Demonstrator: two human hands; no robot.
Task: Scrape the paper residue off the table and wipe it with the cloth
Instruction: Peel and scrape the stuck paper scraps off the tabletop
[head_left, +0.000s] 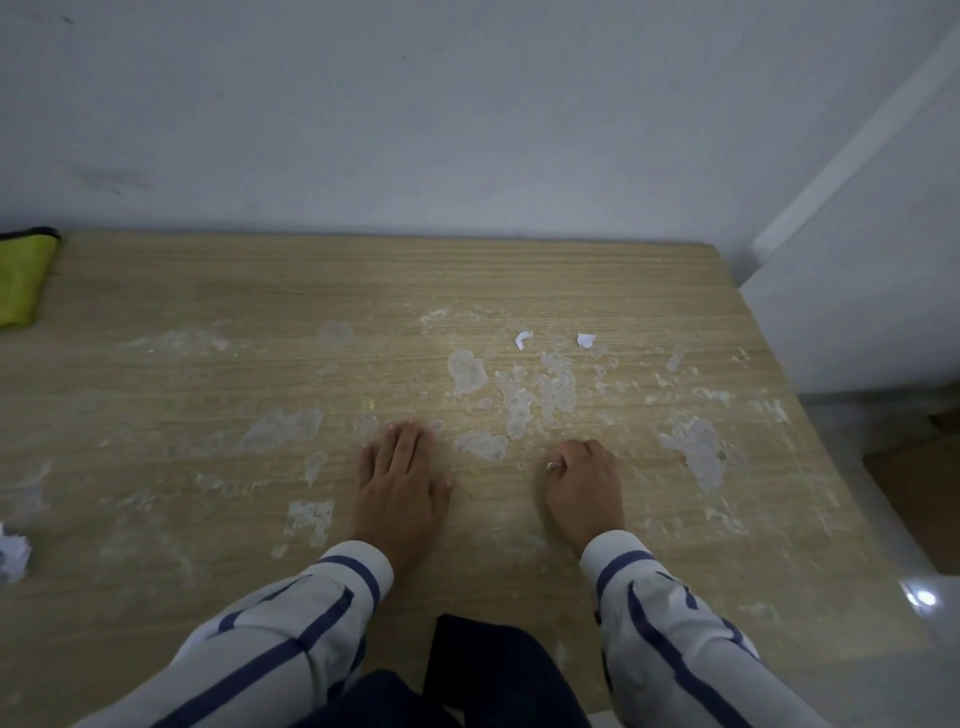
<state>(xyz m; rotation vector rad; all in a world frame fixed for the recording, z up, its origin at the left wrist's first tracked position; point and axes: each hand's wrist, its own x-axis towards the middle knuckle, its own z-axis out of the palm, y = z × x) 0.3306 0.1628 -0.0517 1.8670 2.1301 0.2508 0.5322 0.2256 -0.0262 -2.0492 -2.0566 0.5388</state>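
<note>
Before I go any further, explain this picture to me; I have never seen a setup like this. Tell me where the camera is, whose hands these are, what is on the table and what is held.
No machine here: a person wears one camera on the head, looking down at their own hands. The left hand lies flat on the wooden table, fingers straight, holding nothing. The right hand rests with fingers curled under; whether they hide anything cannot be seen. Whitish patches of paper residue stick across the tabletop, with two loose torn scraps beyond them. A yellow-green cloth lies far left, untouched, and a crumpled paper at the left edge.
</note>
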